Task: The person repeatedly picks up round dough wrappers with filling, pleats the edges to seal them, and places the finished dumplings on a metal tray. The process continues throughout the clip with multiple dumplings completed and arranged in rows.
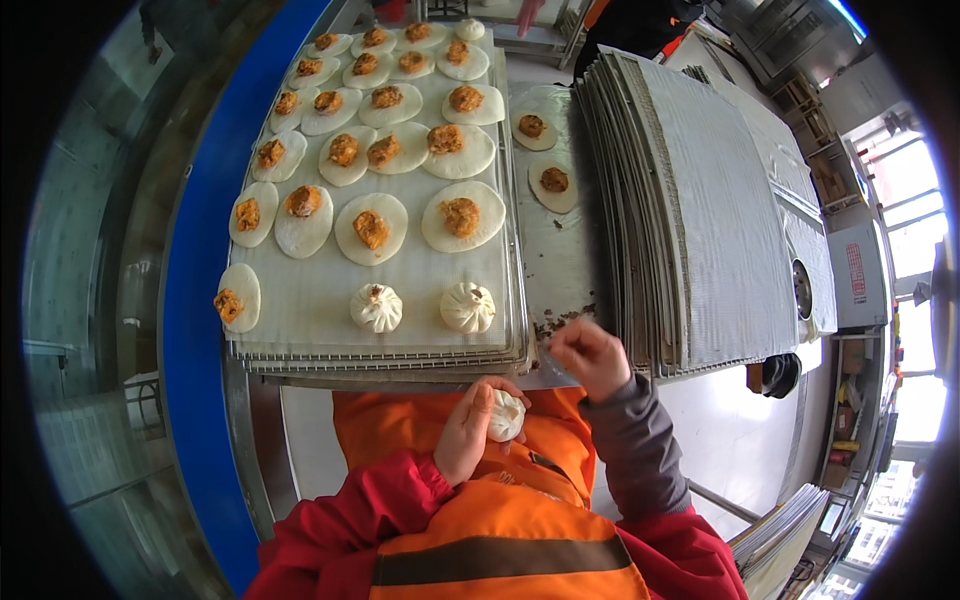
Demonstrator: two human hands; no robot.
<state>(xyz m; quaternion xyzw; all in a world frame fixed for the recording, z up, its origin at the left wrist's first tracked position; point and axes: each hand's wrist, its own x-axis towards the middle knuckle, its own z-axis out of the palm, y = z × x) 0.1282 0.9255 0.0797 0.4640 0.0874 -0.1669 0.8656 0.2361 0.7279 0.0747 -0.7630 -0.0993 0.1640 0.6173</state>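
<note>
My left hand (476,424) holds a pleated, gathered bun (507,415) in front of my orange apron, just below the table edge. To its right, my right hand (590,358) is raised over dark filling crumbs (562,319), with its fingers curled together; whether a small scrap is between the fingertips is unclear. Two pleated buns, one (376,308) and another (467,307), sit at the near edge of the mesh-lined tray (307,330). Behind them lie several flat dough rounds (371,255) topped with orange-brown filling (459,216). Another closed bun (469,30) is at the tray's far right corner.
Right of the tray, two more filled rounds (553,200) lie on a film-covered surface (551,255). A tall pile of mesh-covered trays (712,195) stands farther right. A blue strip (202,247) runs along the left. Part of another person (637,30) shows at the top.
</note>
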